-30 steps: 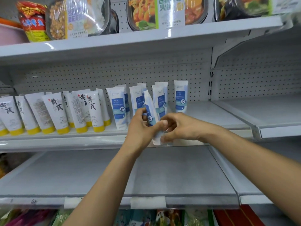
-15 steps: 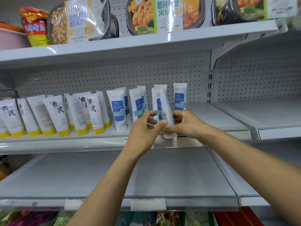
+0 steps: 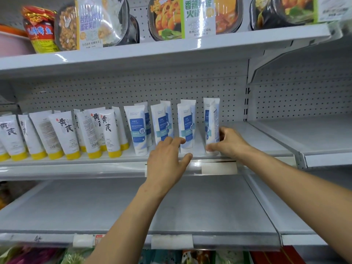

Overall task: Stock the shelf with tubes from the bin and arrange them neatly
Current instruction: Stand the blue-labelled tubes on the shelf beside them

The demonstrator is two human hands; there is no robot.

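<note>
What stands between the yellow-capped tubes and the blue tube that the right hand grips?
In the head view, three files of blue-label tubes stand left of the gripped tube; the left hand reaches before them.

One head-worn wide-angle view faces the shelf (image 3: 171, 159) straight on, close, within arm's reach, tilted slightly down.

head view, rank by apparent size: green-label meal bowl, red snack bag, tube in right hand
1. green-label meal bowl, though cropped
2. red snack bag
3. tube in the right hand, taller than the bag but far narrower
</note>
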